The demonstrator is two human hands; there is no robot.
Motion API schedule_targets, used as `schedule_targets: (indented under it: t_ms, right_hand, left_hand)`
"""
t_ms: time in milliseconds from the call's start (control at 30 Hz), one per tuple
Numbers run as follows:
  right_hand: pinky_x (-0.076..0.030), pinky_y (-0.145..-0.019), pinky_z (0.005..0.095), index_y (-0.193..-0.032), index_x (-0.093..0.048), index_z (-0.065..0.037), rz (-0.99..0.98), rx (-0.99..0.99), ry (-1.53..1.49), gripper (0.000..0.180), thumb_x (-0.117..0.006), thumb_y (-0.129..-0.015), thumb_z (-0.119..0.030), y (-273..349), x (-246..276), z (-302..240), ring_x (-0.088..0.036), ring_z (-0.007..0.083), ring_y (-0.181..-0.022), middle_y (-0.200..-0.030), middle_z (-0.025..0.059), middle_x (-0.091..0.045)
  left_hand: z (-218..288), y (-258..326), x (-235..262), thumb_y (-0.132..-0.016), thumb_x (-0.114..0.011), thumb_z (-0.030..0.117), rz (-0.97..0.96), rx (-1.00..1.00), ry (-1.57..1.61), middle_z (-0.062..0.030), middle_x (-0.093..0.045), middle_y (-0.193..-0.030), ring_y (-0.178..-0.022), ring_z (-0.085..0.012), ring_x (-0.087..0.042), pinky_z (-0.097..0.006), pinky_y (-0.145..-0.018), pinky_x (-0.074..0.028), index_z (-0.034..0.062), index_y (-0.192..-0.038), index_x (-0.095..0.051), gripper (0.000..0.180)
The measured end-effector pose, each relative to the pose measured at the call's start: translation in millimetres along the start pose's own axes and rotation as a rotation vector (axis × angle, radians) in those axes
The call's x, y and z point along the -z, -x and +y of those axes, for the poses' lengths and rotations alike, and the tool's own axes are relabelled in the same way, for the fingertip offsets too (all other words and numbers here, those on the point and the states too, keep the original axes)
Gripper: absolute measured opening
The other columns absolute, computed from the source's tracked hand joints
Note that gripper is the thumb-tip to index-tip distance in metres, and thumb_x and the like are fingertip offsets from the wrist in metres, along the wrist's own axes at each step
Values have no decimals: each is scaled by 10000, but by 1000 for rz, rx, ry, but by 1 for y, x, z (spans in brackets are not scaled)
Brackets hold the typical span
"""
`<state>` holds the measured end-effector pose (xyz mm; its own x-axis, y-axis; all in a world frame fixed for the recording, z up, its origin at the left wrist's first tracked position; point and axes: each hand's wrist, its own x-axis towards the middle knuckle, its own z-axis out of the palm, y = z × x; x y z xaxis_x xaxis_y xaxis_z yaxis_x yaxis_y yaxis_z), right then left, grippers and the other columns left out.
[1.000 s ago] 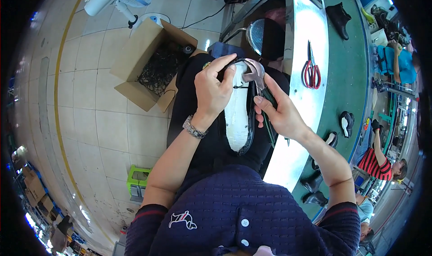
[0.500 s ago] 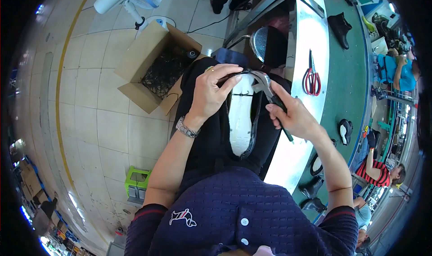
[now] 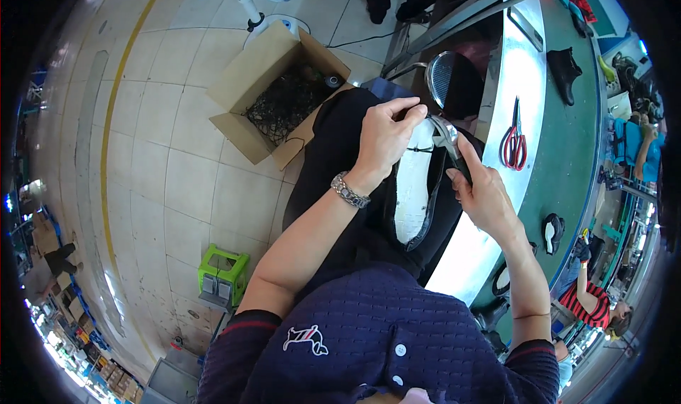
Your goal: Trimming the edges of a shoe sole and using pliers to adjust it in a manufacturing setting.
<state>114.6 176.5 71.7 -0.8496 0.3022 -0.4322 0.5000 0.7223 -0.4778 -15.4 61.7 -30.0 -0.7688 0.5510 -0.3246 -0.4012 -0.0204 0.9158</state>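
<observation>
Across my lap lies an upside-down shoe, with a white insole (image 3: 411, 198) facing up and a black upper (image 3: 430, 219) around its edge. At the shoe's far end, the thumb and fingers of my left hand (image 3: 386, 140) are pinched on the upper's edge. My right hand (image 3: 485, 195) is wrapped round the handles of metal pliers (image 3: 448, 133). Their curved head rests at the far right edge of the shoe, next to my left fingertips. Whether the jaws bite on the upper is too small to tell.
On the bench to the right lie red-handled scissors (image 3: 513, 145), a black boot (image 3: 565, 74) and a black-and-white shoe (image 3: 553, 232). An open carton (image 3: 245, 85) of black tangled material stands at left, near a green stool (image 3: 221, 266). Other people work far right.
The whole view has shifted, so the surroundings sit farther right. My hands and the shoe's far end have swung slightly right; my right hand has turned, and the pliers' handle end is now hidden.
</observation>
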Motion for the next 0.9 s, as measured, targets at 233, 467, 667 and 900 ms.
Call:
schedule_targets:
  t_ms: [233, 467, 667, 900]
  right_hand:
    - [-528, -636, 397, -1457, -354, -98, -192, -33, 124, 546, -560, -952, -106, -4, 41, -26, -687, 299, -626, -701, 160, -654]
    - [-478, -559, 411, -1484, -320, -115, 269, 120, 226, 630, -602, -921, -135, -29, -8, -8, -620, 386, -607, -646, 244, -583]
    - [-523, -575, 423, -1521, -203, -157, 376, 223, -52, 709, -583, -924, -107, -19, 10, -28, -657, 342, -602, -662, 206, -621]
    - [-541, -567, 421, -1519, -236, -168, 193, 243, 312, 665, -559, -939, -127, -23, 13, -25, -652, 338, -570, -657, 187, -642]
  left_hand:
    - [-8, 0, 10, -911, -675, 150, 19, -200, -174, 2, -665, -850, -739, -23, -537, -192, -652, -437, -27, -1148, -675, 296]
    - [-6, 1, 7, -927, -642, 125, -61, -143, -128, 32, -637, -840, -725, -14, -506, -181, -641, -411, -13, -1178, -665, 287]
    - [-9, 0, 10, -910, -641, 161, -38, -213, -120, -10, -629, -737, -640, -35, -468, -218, -577, -397, -15, -1181, -657, 323]
    - [-8, -3, 24, -928, -616, 167, -115, -150, -112, -1, -631, -775, -663, -24, -469, -209, -592, -406, 7, -1223, -638, 337]
